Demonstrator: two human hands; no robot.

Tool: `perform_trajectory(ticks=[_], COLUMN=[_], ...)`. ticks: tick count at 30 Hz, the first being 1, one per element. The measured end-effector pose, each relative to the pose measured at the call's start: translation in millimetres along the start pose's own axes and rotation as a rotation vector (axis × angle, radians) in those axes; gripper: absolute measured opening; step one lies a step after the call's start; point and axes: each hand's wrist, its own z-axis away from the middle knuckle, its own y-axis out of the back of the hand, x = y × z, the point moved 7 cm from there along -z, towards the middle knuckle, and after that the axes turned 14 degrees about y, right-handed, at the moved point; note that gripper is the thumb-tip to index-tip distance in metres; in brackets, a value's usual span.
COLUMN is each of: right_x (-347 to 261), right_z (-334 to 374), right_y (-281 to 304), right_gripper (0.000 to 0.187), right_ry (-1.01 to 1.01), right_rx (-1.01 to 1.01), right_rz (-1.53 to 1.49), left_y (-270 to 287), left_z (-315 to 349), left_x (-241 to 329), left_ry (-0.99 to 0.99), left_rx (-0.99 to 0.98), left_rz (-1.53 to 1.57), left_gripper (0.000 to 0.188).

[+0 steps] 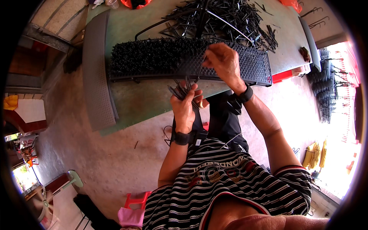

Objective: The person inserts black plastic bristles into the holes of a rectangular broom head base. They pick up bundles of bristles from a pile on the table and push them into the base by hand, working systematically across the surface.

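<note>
A long black panel [253, 63] full of holes lies across the table in front of me. Its left and middle part is thick with upright black strips [149, 55], while bare holes show toward its right end. Below the panel's front edge, my left hand [184, 109] is closed around a bundle of thin black strips [179, 90], their ends fanning upward. My right hand [223, 63] hovers over the panel near the edge of the filled part. Its thumb and fingers are pinched on what looks like one thin strip, partly blurred.
Behind the panel lies a loose heap of black strips [230, 23], with a black metal frame [168, 17] over it. Grey perforated sheets [96, 73] hang over the left end of the green table [134, 111]. A pink-covered red stool [132, 212] and a fan [44, 205] stand at lower left.
</note>
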Motion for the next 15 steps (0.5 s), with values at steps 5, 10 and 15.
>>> perform_trajectory(ticks=[5, 10, 15], right_x=[-17.1, -1.6, -1.0], right_z=[-13.6, -16.1, -17.1], right_y=[2.1, -2.2, -6.8], right_gripper=[0.021, 0.021, 0.018], right_ry=[0.398, 0.443, 0.417], right_rx=[0.051, 0.037, 0.022], right_rz=[0.292, 0.342, 0.346], left_y=[7.9, 12.1, 12.9], left_z=[-0.5, -3.1, -1.7], left_x=[4.3, 3.6, 4.6], left_ry=[0.036, 0.059, 0.074], left_rx=[0.081, 0.089, 0.103], left_rz=[0.064, 0.037, 0.019], left_gripper=[0.019, 0.017, 0.016])
